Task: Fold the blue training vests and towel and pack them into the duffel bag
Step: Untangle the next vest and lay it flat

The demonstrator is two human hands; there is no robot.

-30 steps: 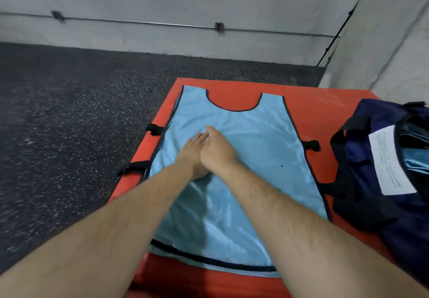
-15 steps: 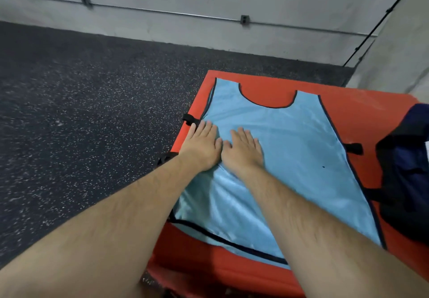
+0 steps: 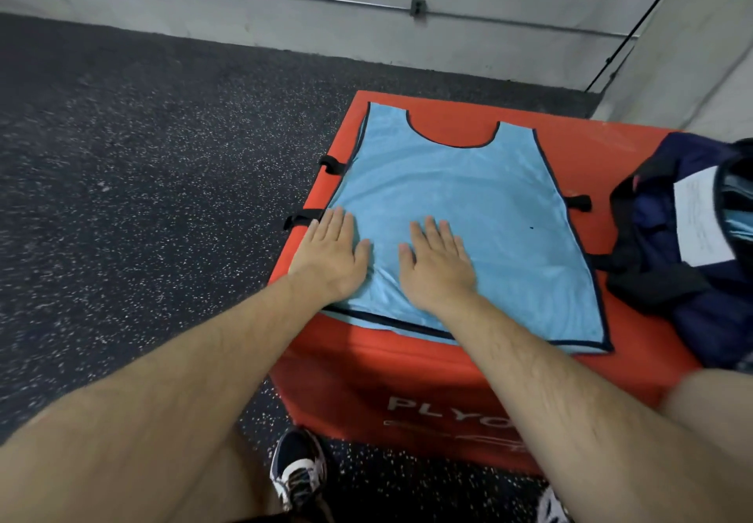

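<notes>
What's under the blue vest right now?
The blue vest lies flat on the red box, whose top shows through the neck opening. The left hand and right hand press flat on it. Anything between fabric and box is hidden.

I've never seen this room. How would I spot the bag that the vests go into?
Find the big red box on the speckled dark floor. A light blue vest lies flat on top; the duffel bag slumps at the box's right end, beside it. It is the one dark navy heap, with black straps and a white paper sheet on it.
</notes>
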